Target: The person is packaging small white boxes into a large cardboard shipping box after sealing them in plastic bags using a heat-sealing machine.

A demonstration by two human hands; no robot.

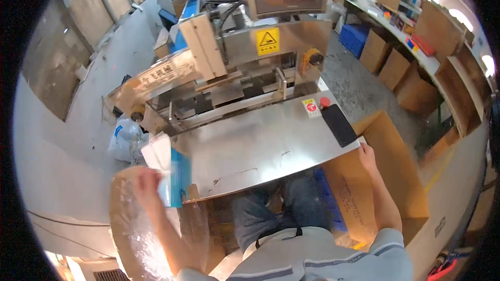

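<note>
"Where is the blue pack (179,179) seen?"
"At the tabletop's (245,153) left end, just right of the left hand (147,179), long axis running near to far; the right hand (366,153) is seen well apart, at the right corner."
"And the grips?"
"Left: blurred, can't be told. Right: curled, fingertips partly hidden; whether anything is grasped can't be told."

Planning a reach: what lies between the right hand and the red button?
The head view shows a flat black slab between the right hand and red button.
</note>
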